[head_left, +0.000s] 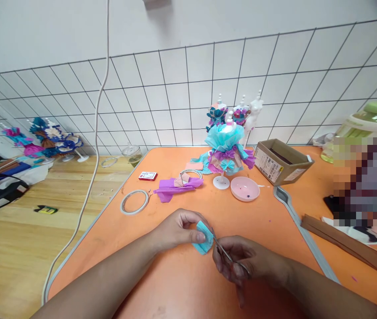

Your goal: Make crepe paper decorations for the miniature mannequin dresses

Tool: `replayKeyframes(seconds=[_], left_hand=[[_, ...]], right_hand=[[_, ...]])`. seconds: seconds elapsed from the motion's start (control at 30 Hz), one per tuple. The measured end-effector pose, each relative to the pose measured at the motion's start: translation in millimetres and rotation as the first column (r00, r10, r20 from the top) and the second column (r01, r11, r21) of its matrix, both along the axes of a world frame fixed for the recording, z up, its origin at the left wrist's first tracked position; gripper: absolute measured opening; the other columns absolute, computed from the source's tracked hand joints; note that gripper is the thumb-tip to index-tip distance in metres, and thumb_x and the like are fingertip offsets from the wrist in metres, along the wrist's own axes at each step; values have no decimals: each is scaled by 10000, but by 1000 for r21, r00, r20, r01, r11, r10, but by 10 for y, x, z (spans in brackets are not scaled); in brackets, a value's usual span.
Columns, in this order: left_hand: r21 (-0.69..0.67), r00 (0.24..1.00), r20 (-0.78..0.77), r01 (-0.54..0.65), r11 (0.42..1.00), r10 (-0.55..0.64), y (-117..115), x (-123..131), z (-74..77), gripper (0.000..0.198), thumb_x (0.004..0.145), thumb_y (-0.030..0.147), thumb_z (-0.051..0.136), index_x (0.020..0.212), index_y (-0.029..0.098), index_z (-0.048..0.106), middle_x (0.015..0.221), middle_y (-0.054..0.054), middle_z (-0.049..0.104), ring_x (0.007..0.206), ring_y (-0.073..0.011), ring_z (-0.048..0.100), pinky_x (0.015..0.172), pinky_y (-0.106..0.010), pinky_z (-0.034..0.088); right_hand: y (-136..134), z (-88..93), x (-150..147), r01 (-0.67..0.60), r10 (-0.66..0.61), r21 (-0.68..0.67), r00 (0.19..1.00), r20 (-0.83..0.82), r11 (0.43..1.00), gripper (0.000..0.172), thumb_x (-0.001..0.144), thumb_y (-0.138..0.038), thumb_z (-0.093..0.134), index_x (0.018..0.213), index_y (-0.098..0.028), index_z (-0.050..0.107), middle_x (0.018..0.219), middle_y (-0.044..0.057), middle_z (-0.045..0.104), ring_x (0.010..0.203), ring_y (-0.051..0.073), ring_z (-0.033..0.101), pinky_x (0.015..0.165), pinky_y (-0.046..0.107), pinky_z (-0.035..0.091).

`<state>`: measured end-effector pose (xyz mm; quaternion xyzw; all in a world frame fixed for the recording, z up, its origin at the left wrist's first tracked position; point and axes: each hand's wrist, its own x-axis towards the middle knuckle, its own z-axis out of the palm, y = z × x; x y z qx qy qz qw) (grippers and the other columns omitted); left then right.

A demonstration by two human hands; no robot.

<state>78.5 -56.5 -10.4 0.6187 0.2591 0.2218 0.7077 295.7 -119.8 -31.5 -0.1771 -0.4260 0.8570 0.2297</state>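
Observation:
Between thumb and fingers, my left hand (185, 227) pinches a small piece of light-blue crepe paper (204, 243). My right hand (238, 259) is closed round the handles of small metal scissors (223, 249), whose tips meet the paper's right edge. Whether the blades are apart is too small to tell. Beyond my hands stands a mini dress form (230, 136) dressed in blue, purple and tan crepe paper. Purple crepe paper (168, 189) lies left of it, with a tan scrap on top.
A pink bowl (241, 195) sits beside the form, with a cardboard box (270, 170) behind it. Tape rolls (123, 208) and a small red-and-white box (148, 176) lie to the left. A white cable (97, 133) hangs down the left side. Brown folded paper (347, 246) lies at right.

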Motion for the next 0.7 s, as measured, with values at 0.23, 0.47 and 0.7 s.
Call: replayKeyframes(seconds=[0.23, 0.47, 0.7], left_hand=[[30, 998, 19, -60, 998, 60, -36, 62, -72, 287, 705, 400, 769, 758, 123, 714, 787, -53, 648, 787, -156, 577, 713, -252, 448], [82, 999, 5, -44, 996, 44, -37, 95, -54, 321, 678, 434, 780, 710, 123, 709, 747, -41, 634, 737, -140, 571, 714, -252, 448], [66, 998, 4, -60, 996, 59, -22, 48, -53, 428, 622, 453, 814, 914, 151, 730, 931, -80, 685, 937, -214, 605, 826, -305, 461]], right_hand=[[-6, -20, 4, -33, 33, -4, 999, 11, 999, 418, 688, -427, 777, 912, -114, 614, 686, -31, 483, 570, 53, 465, 445, 158, 518], [-23, 33, 9, -35, 36, -10, 999, 34, 999, 427, 667, -447, 775, 880, -106, 630, 706, -8, 529, 549, 58, 490, 420, 161, 512], [-9, -3, 14, -2, 2, -3, 997, 74, 1000, 331, 683, -372, 766, 835, -127, 602, 679, -35, 516, 508, 41, 473, 417, 149, 503]])
